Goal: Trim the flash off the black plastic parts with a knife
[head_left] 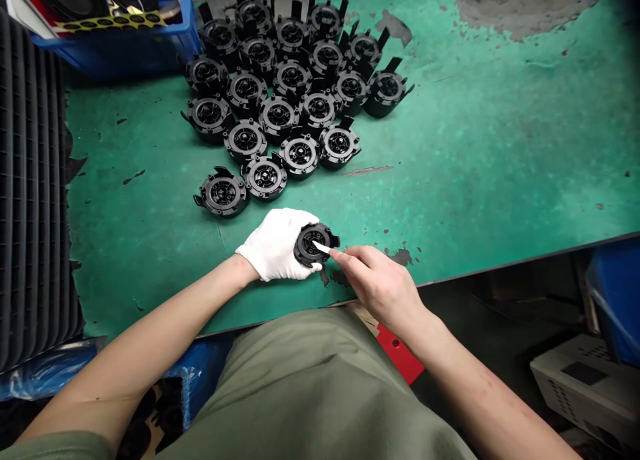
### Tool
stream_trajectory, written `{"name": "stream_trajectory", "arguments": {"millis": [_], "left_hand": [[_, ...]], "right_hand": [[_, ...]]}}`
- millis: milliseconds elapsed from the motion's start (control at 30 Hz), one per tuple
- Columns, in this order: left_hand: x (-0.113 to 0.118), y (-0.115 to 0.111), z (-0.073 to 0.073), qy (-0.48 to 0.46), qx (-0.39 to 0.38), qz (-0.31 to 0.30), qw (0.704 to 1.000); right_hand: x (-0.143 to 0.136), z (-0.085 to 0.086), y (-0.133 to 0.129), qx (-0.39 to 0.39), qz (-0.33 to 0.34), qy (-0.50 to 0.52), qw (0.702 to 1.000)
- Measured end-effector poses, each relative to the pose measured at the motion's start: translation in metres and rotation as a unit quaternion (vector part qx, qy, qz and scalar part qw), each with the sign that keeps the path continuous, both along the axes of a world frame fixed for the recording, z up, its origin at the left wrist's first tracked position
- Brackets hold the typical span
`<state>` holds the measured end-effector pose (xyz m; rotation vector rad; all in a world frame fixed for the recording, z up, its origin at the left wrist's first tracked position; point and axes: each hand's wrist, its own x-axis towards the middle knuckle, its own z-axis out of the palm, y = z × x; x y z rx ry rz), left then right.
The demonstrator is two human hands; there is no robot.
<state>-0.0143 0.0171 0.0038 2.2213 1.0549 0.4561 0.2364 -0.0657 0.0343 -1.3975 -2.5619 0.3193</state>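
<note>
My left hand (281,244), in a white glove, grips a round black plastic part (309,239) near the table's front edge, its ribbed face turned up. My bare right hand (379,277) is closed on a thin white-tipped tool (321,247). The tip of the tool lies over the middle of the part's face. Beyond my hands, several similar black parts stand grouped on the green table, the nearest being one at the left (223,193) and one beside it (265,177).
A blue bin (125,47) with round items stands at the back left of the green table (475,153). Stacked black ribbed trays (37,180) line the left side. Below the table are a blue container (207,373), a red object (400,353) and a pale perforated box (590,387).
</note>
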Motion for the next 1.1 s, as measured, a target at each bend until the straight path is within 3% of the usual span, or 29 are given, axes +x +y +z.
{"name": "stream_trajectory", "arguments": {"millis": [133,333,433,600,867,1100], "left_hand": [[-0.002,-0.001,-0.004,-0.004,0.016,0.011,1.0],[-0.003,0.001,-0.013,-0.005,0.001,0.004,1.0],[-0.003,0.001,-0.018,-0.002,-0.003,0.019,1.0],[-0.002,0.001,-0.021,-0.009,-0.008,0.028,1.0],[0.0,-0.001,-0.015,0.003,0.013,0.03,0.999],[0.0,-0.002,-0.014,0.017,0.025,0.036,0.999]], "right_hand": [[0.0,0.002,0.002,-0.001,-0.003,-0.004,1.0],[0.001,-0.005,-0.005,-0.04,-0.048,0.126,0.99],[0.003,-0.007,-0.009,-0.059,-0.073,0.138,0.986],[0.004,-0.004,-0.01,-0.097,-0.054,0.141,0.984],[0.002,0.001,0.008,0.007,0.016,0.02,1.0],[0.002,-0.004,0.014,0.012,0.051,-0.013,0.999]]}}
